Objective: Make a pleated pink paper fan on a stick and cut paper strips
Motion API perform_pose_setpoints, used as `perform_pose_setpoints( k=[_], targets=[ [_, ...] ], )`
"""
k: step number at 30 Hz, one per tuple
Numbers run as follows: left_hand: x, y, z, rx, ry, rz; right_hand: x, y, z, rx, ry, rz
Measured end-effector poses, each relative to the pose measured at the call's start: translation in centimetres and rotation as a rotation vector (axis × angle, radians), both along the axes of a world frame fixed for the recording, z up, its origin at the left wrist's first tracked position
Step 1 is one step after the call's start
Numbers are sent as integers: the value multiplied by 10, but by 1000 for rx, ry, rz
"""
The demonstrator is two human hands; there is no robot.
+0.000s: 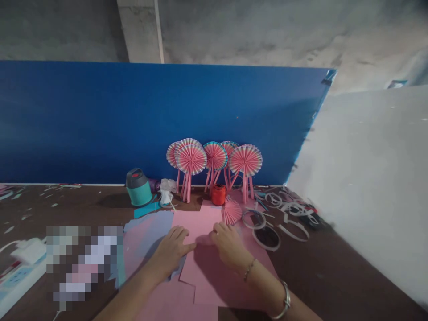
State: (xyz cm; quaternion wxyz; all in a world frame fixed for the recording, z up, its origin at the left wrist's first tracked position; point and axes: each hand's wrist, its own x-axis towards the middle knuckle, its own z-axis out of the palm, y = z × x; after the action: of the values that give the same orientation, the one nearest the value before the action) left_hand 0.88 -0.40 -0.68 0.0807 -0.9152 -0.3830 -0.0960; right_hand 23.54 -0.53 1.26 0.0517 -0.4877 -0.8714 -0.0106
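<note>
My left hand [174, 248] rests on the left edge of a pink paper sheet [210, 276], its fingers slightly bent and the thumb stretched toward the right. On the same sheet, my right hand [228, 244] has its fingers curled down, closed against a narrow pink folded-looking strip [204, 240] between the hands. Its exact grip is hidden. Under and beside my left hand lies a stack of pale blue and pink sheets [147, 238]. Just beyond my right hand lies a small pleated pink fan [232, 211].
Several round pleated fans [191, 159] with pink handles stand against the blue partition [100, 120]. Before them sits a red jar [219, 195]. A teal container [138, 189] stands left. White rings [266, 237] and paper strips lie right; a power strip [22, 278] lies at lower left.
</note>
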Motion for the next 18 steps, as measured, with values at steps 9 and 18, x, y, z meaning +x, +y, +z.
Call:
perform_pose_setpoints(
  k=[9, 18],
  targets=[
    [35, -6, -13, 9, 179, 169, -41, -12, -43, 129, -65, 90],
    [43, -26, -55, 205, 108, 240, -12, -28, -46, 204, 0, 37]
  ],
)
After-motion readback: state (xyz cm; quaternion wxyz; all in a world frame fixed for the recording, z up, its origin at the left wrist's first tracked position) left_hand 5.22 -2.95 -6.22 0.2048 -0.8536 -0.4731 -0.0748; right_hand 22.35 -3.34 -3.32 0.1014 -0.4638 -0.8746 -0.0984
